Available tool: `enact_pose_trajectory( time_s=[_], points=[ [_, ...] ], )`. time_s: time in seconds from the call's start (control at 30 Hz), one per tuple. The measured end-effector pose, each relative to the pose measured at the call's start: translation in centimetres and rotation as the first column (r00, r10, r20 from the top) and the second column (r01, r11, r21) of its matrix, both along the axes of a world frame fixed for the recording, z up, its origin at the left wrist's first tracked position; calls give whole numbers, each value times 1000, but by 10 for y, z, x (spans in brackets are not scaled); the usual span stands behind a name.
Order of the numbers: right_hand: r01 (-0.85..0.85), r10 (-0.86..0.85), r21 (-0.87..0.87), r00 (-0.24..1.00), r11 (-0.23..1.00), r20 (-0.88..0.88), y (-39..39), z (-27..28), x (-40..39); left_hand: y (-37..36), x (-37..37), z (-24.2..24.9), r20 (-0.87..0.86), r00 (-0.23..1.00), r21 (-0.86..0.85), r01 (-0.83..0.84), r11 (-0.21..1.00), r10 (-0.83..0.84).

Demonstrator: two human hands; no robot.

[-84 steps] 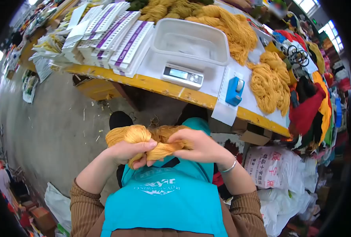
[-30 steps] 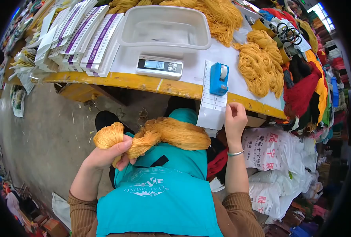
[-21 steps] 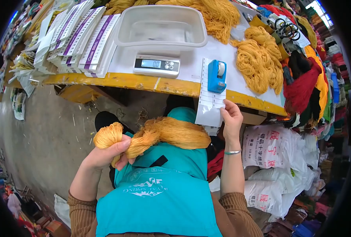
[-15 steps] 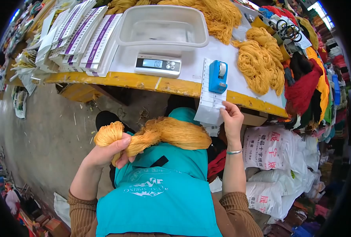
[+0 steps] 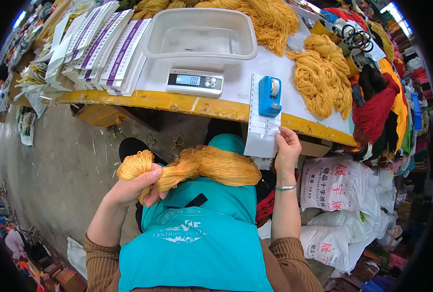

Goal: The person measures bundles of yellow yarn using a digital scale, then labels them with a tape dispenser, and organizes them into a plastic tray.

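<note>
My left hand (image 5: 141, 185) is closed around one end of a golden-yellow skein of thread (image 5: 226, 166), which stretches across my lap over the teal apron (image 5: 202, 248). At the table edge, my right hand (image 5: 287, 146) pinches the right side of a white printed label sheet (image 5: 261, 138) between thumb and fingertips. The sheet hangs over the edge, and its upper part runs under a blue tape dispenser (image 5: 270, 100). Left of the dispenser sits a digital scale (image 5: 195, 82) with 0.0 on its display.
Behind the scale stands a clear plastic tub (image 5: 200, 34). Stacks of white cards with purple stripes (image 5: 121, 56) lie at the left. More yellow skeins (image 5: 321, 78) rest on the right. Below are white printed sacks (image 5: 340, 185). The yellow table edge (image 5: 148, 100) runs across in front of me.
The hanging part of the label sheet has shifted slightly right and hangs straighter, with my right hand still pinching its side. My left hand and the skein have stayed nearly still.
</note>
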State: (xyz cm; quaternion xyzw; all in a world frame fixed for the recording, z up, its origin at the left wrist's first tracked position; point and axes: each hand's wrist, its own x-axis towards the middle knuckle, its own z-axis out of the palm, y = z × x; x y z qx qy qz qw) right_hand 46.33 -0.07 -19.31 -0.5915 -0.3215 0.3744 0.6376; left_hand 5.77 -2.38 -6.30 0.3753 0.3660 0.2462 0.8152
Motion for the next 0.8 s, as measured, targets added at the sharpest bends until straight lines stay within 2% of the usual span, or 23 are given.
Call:
enact_pose_trajectory(
  time_s=[0.13, 0.2, 0.33, 0.4, 0.47, 0.53, 0.57, 0.6, 0.63, 0.67, 0.7, 0.73, 0.8],
  points=[
    [-16, 14, -21, 997, 1000, -72, -2, -2, 3, 1, 1, 1, -31, 999, 5, 8, 1000, -8],
    [-38, 43, -57, 995, 998, 95, -4, -4, 4, 2, 1, 2, -33, 999, -2, 10, 1000, -10],
    [7, 10, -95, 983, 995, 183, -7, 4, -6, 3, 2, -2, 0, 1000, -3, -11, 1000, 11],
    [113, -144, 97, 891, 989, 431, -9, 13, -20, 4, 3, -2, 16, 1000, -1, -19, 1000, 19],
    [150, -265, 219, 556, 964, 788, -20, 32, -33, 6, 9, 2, -49, 991, -53, -130, 990, 128],
    [106, -276, 279, 670, 954, 689, -32, 50, -51, 8, 7, 1, -56, 992, -23, -114, 993, 113],
    [105, -227, 273, 856, 956, 464, -36, 58, -64, 10, 10, 4, -65, 989, -16, -132, 991, 130],
    [102, -157, 260, 968, 960, 197, -40, 67, -79, 12, 10, 2, -38, 992, -6, -122, 992, 122],
    [43, -21, 183, 992, 982, -121, -44, 77, -93, 13, 14, 3, -35, 988, -22, -153, 988, 152],
    [-67, 105, 112, 921, 991, -375, -44, 90, -110, 14, 16, 4, -28, 984, -36, -179, 983, 178],
    [-190, 192, 68, 772, 979, -605, -44, 102, -126, 16, 12, -1, -92, 990, -51, -110, 993, 105],
    [-345, 287, 77, 614, 935, -735, -42, 107, -139, 16, 14, -2, -66, 989, -63, -137, 989, 133],
    [-444, 265, 28, 482, 895, -835, -35, 112, -171, 17, 21, 3, -60, 988, -75, -147, 986, 142]
  ],
)
